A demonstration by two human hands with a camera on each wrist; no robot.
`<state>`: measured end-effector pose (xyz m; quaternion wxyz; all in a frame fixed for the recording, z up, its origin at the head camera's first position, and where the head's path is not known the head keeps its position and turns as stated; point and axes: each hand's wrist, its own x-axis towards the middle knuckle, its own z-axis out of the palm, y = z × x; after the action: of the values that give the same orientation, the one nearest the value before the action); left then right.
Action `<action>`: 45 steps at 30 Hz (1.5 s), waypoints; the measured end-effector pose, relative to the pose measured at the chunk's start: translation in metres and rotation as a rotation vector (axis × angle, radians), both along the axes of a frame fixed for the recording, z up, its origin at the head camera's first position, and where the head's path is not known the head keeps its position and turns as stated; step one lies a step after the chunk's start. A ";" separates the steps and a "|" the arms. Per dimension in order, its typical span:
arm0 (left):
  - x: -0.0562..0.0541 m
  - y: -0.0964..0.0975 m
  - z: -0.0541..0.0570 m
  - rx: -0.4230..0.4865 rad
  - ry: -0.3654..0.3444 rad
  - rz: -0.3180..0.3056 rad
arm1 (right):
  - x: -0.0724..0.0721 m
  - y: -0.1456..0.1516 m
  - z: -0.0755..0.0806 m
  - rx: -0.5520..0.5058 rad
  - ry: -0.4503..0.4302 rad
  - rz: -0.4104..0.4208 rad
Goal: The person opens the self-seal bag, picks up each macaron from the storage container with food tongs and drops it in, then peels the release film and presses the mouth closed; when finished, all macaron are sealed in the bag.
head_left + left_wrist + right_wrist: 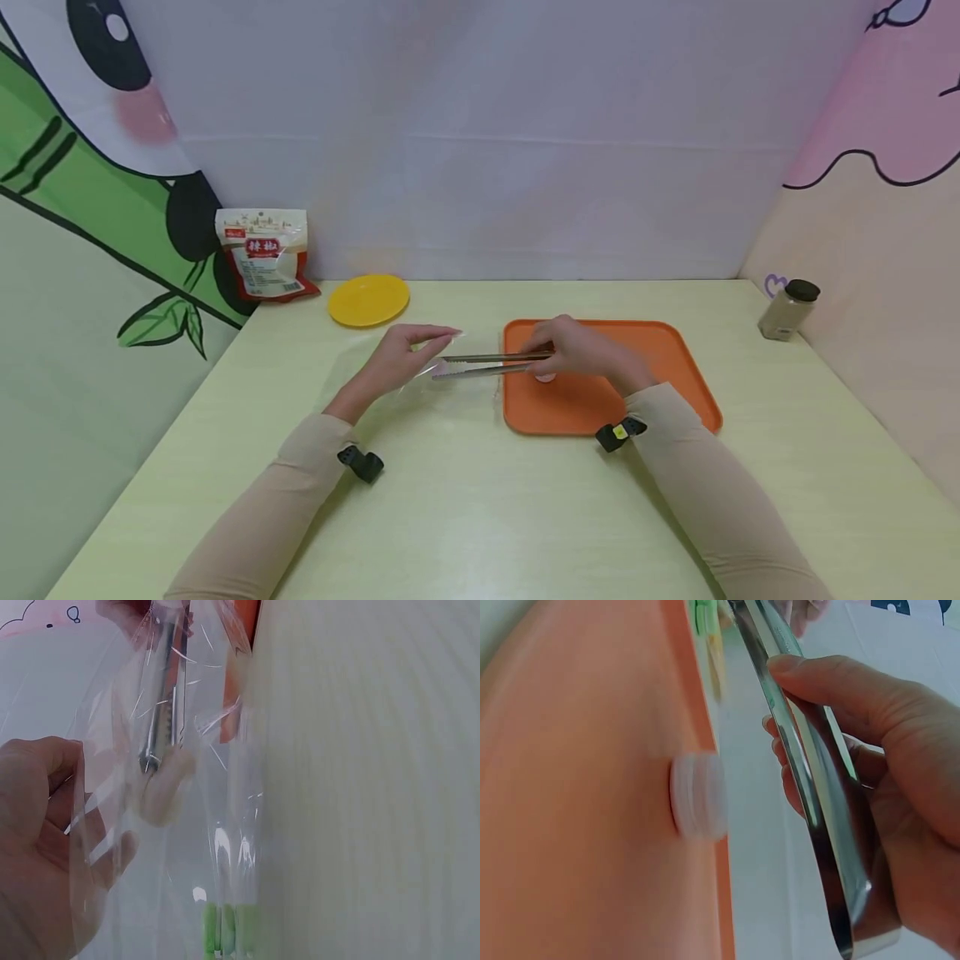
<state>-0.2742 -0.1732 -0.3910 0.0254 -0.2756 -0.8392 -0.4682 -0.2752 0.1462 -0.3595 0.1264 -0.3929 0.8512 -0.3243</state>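
Note:
My left hand (pixel 397 362) pinches the rim of a clear plastic bag (pixel 232 795) between thumb and fingers. Metal tongs (pixel 491 358) are gripped in my right hand (pixel 581 354), over the left part of an orange tray (pixel 577 412). Their toothed tips reach in at the bag's mouth. At the tips, seen through the film in the left wrist view, is a pale, blurred piece (pixel 163 796). A whitish round piece (pixel 699 795) sits on the tray under my right hand. Green pieces (pixel 229 930) show at the lower end of the bag.
A yellow round lid or plate (pixel 367 301) lies at the back left, beside a standing red-and-white food pouch (pixel 264 254). At the right edge of the table (pixel 480 517) stands a small jar with a black cap (pixel 789 310). Printed cloth walls border the table.

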 end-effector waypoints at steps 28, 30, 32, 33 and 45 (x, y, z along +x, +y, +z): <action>0.000 -0.002 0.004 -0.047 -0.056 -0.064 | -0.008 -0.084 -0.023 0.061 0.104 0.042; -0.001 -0.002 0.004 -0.047 -0.061 -0.066 | -0.007 -0.086 -0.023 0.058 0.113 0.037; 0.000 -0.002 0.003 -0.048 -0.064 -0.066 | -0.007 -0.088 -0.024 0.052 0.124 0.039; 0.000 -0.002 0.003 -0.046 -0.064 -0.068 | -0.006 -0.089 -0.024 0.046 0.122 0.042; 0.002 -0.002 0.004 -0.043 -0.052 -0.068 | -0.004 -0.092 -0.024 0.029 0.128 0.065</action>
<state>-0.2725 -0.1757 -0.3869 -0.0186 -0.2922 -0.8396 -0.4575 -0.2791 0.0538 -0.3834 0.0880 -0.4385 0.8488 -0.2820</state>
